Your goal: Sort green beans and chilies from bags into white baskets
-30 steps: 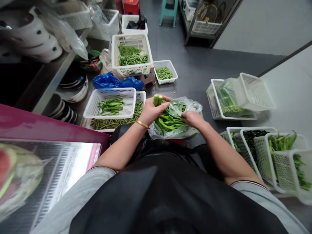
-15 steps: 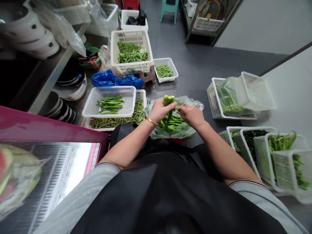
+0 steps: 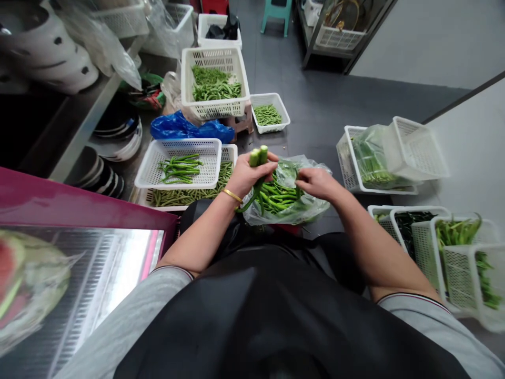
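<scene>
Long green chili peppers point(image 3: 259, 156) are gripped in my left hand point(image 3: 245, 176), with a gold bracelet at its wrist. Their thick ends stick up above the thumb and their thin ends hang below. My right hand point(image 3: 316, 183) pinches one green chili pepper point(image 3: 298, 183) over the clear plastic bag point(image 3: 311, 213). Inside that open bag lies a heap of green chili peppers point(image 3: 278, 197), directly below both hands. To the left, several green peppers point(image 3: 181, 167) rest in a shallow white basket point(image 3: 148, 178).
Under the shallow basket is a crate of green beans point(image 3: 177, 198). A blue plastic bag point(image 3: 189, 128), a large basket of cut greens point(image 3: 215, 109) and a small basket of beans point(image 3: 282, 126) stand farther off. White baskets of vegetables point(image 3: 428, 247) line the right side.
My hands have moved apart. The left went leftward with its chili peppers, and the right shifted slightly right with a single pepper in its fingers.
</scene>
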A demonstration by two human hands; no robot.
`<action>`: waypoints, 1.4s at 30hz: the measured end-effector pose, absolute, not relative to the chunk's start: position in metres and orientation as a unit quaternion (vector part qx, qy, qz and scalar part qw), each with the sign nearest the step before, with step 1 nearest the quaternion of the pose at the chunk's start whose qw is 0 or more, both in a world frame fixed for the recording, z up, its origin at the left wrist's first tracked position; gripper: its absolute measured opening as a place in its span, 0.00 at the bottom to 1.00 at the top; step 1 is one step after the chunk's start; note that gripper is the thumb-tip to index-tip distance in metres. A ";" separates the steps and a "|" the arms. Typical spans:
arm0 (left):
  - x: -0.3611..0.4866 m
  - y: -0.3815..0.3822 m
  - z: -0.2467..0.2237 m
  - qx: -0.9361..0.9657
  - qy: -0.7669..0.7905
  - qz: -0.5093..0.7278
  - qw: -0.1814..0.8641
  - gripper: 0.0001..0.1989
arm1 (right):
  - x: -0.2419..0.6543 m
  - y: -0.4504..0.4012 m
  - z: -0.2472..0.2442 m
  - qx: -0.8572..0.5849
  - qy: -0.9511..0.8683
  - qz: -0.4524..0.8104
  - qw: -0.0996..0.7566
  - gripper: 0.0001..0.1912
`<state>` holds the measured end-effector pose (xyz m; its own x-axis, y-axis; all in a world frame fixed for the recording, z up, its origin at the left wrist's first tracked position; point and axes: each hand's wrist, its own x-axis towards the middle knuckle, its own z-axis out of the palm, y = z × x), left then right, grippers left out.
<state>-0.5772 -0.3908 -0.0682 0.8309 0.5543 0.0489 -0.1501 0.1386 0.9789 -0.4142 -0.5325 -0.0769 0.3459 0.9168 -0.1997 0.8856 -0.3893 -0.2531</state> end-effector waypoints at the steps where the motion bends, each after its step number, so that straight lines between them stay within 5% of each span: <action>1: -0.574 -0.394 -0.069 0.628 0.168 0.213 0.730 0.15 | -0.414 -0.535 -0.066 -0.811 -0.551 0.155 0.122 0.10; 4: -0.560 -0.405 -0.070 0.691 0.174 0.154 0.685 0.11 | -0.423 -0.536 -0.045 -0.772 -0.542 0.151 0.296 0.09; 8: -0.549 -0.412 -0.070 0.722 0.198 0.151 0.646 0.08 | -0.439 -0.526 -0.048 -0.774 -0.526 -0.015 0.351 0.08; 11: -0.556 -0.404 -0.068 0.699 0.223 0.188 0.653 0.09 | -0.441 -0.521 -0.061 -0.806 -0.514 -0.061 0.289 0.11; 17: -0.589 -0.369 -0.040 0.581 0.198 0.320 0.722 0.14 | -0.462 -0.500 -0.101 -0.834 -0.511 0.196 -0.067 0.21; 20: -0.603 -0.362 -0.022 0.549 0.174 0.359 0.735 0.13 | -0.487 -0.478 -0.122 -0.820 -0.526 0.211 -0.078 0.25; 26: -0.617 -0.362 -0.022 0.567 0.169 0.348 0.728 0.13 | -0.474 -0.469 -0.118 -0.803 -0.534 0.254 -0.071 0.16; 30: -0.610 -0.365 -0.041 0.610 0.167 0.289 0.719 0.17 | -0.443 -0.492 -0.086 -0.770 -0.530 0.355 -0.016 0.16; 34: -0.597 -0.374 -0.049 0.652 0.173 0.255 0.692 0.20 | -0.427 -0.506 -0.064 -0.771 -0.457 0.437 0.080 0.05; 39: -0.583 -0.385 -0.053 0.661 0.189 0.207 0.696 0.19 | -0.426 -0.507 -0.049 -0.723 -0.456 0.370 0.363 0.13; 42: -0.570 -0.392 -0.064 0.682 0.201 0.146 0.687 0.16 | -0.437 -0.502 -0.044 -0.714 -0.515 0.239 0.408 0.14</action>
<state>-0.5703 -0.3925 -0.0639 0.8767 0.4751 -0.0758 0.0723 0.0257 0.9971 -0.4367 -0.5023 -0.0438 0.3545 0.9317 0.0787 0.5406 -0.1356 -0.8303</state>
